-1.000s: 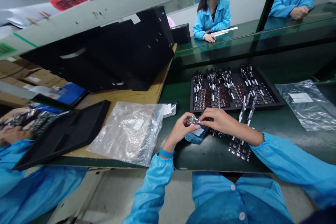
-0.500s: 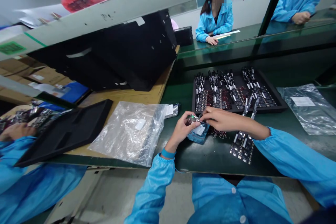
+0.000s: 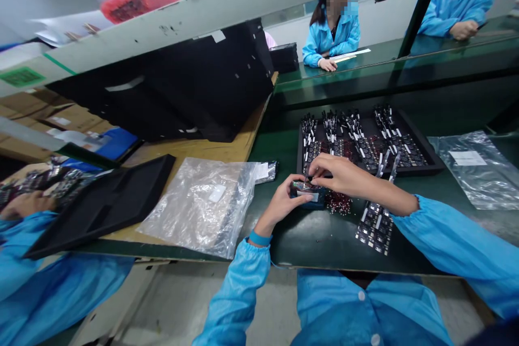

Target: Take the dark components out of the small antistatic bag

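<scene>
My left hand (image 3: 283, 204) grips a small blue anti-static bag (image 3: 307, 193) just above the green bench. My right hand (image 3: 339, 173) pinches at the bag's upper edge, fingers closed together. Loose circuit boards (image 3: 373, 224) lie under my right forearm, and more small boards (image 3: 338, 203) sit right of the bag. Behind my hands is a black tray (image 3: 433, 159) filled with rows of circuit boards.
A large clear plastic bag (image 3: 200, 203) lies left of my hands, with a small silver bag (image 3: 265, 171) beside it. Another clear bag (image 3: 474, 170) lies at the right. Black foam trays (image 3: 97, 205) and a stack (image 3: 182, 86) sit left. A co-worker's sleeve (image 3: 48, 281) is at lower left; two people sit across.
The bag has been tipped flatter and lowered toward the bench. My right hand has lifted slightly to its top edge. The view shifted a little.
</scene>
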### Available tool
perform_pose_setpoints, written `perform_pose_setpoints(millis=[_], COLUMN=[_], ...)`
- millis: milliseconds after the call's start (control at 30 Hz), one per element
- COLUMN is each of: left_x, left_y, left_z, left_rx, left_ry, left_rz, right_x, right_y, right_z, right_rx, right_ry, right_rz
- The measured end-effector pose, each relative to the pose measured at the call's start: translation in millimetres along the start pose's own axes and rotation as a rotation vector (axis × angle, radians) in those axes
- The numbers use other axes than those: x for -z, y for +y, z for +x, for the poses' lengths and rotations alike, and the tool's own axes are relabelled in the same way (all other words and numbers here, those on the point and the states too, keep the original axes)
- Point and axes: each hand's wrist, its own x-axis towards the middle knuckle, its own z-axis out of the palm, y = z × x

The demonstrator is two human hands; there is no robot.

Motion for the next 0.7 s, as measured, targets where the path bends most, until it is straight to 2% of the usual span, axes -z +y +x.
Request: perform_pose_setpoints(millis=[167,367,700], left_x=[1.7,3.1,1.2], left_y=[0.7,2.9,8.0], left_z=[0.3,0.1,-1.2], left_rx=[-0.036,-0.063,-0.068], left_ry=[0.043,0.056,0.024], left_rz=[0.005,-0.022,-0.025], right_x=[-12.8,-13.3,-13.5], right_y=[5.1,-2.2,3.5], right_z=[-0.7,-9.4,-22.3], right_rx=[0.148,0.162,0.212], right_ry=[0.016,-0.009,-0.095], right_rz=[-0.098,-0.196,-0.336])
